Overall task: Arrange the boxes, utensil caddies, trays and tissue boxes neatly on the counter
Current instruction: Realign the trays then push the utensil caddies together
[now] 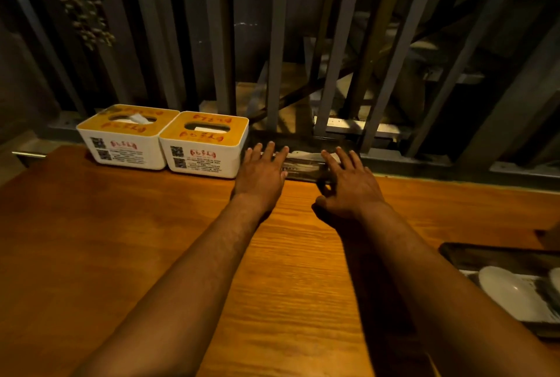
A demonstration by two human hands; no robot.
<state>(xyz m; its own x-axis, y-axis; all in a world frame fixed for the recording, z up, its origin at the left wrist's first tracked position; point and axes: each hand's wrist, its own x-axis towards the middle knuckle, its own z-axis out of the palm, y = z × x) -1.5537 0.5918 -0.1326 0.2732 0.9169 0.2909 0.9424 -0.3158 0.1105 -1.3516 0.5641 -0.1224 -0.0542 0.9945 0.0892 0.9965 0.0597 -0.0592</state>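
Two bare forearms enter from the bottom edge, with no sleeve, cuff or glove on either as far up as the picture shows. The left hand (261, 175) wears no ring, watch or band at the wrist, and fine hair shows along the forearm behind it. The right hand (351, 187) is likewise unadorned, its wrist bare, its nails short and plain; dim warm light leaves finer detail on both hands hard to tell.
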